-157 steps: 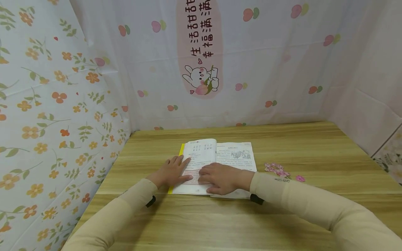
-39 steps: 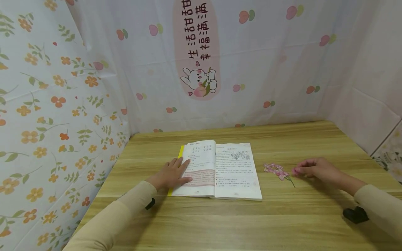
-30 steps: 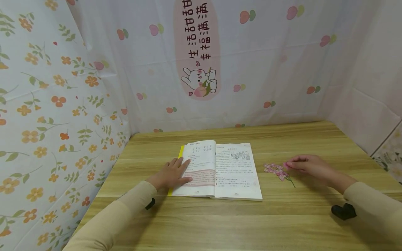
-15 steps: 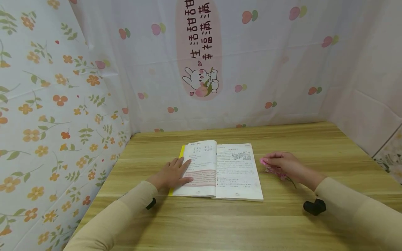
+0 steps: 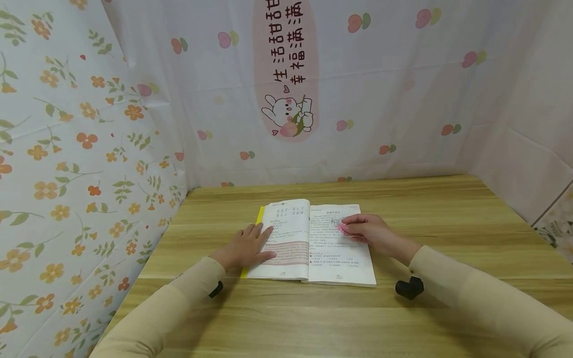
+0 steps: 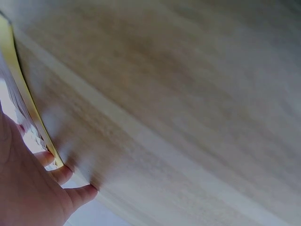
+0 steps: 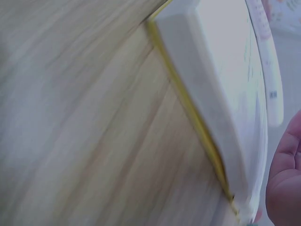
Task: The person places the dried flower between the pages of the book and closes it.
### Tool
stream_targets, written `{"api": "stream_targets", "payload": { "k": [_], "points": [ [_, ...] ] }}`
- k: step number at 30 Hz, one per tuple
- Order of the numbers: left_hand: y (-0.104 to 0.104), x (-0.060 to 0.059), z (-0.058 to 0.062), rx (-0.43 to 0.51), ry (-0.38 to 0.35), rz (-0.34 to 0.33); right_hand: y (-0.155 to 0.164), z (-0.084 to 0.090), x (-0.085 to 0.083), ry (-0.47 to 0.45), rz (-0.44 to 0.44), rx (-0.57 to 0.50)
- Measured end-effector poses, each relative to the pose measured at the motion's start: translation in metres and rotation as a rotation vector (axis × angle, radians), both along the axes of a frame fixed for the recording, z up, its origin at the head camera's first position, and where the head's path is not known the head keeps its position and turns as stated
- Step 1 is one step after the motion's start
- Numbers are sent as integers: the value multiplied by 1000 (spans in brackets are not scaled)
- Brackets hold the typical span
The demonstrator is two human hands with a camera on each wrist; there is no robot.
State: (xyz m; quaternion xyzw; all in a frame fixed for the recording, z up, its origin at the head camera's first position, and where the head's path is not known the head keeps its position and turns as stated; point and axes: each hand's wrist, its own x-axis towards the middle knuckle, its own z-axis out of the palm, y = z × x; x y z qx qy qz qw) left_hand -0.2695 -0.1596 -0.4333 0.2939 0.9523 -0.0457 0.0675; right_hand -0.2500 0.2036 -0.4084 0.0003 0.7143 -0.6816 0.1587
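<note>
Hanging behind the tabletop (image 5: pixel 286 318), "生活甜甜 幸福满满" is printed on the curtain (image 5: pixel 288 54). The open book (image 5: pixel 313 248) is pressed flat by the left hand (image 5: pixel 245 247); a pink flower (image 5: pixel 342 228) is pinched above its right page by the right hand (image 5: pixel 373 232).

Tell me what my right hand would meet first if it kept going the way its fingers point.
Probably the book's raised left page, then the left hand resting there. The right hand, holding something pink, points left over the right page; its height is unclear.

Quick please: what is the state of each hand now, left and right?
Left hand: open, fingers flat on the left page of the open book.
Right hand: pinches a small pink flower over the right page.
</note>
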Motion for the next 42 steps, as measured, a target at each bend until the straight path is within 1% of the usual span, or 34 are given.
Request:
{"api": "stream_targets", "payload": {
  "k": [10, 21, 26, 30, 37, 42],
  "points": [
    [-1, 0, 1, 17, -5, -7, -36, -5, -12, 19, -4, 154],
    [-2, -1, 2, 19, -5, -21, -62, -13, -16, -12, -1, 201],
    [-2, -1, 1, 19, -1, -26, -69, -17, -16, 0, 1, 239],
    [-2, -1, 1, 21, 0, -22, -72, -19, -17, 8, 2, 295],
    [0, 0, 3, 16, -13, -10, -78, -16, -15, 30, -13, 388],
    [1, 2, 5, 3, -16, 0, -80, -15, -15, 44, -12, 415]
  ]
}}
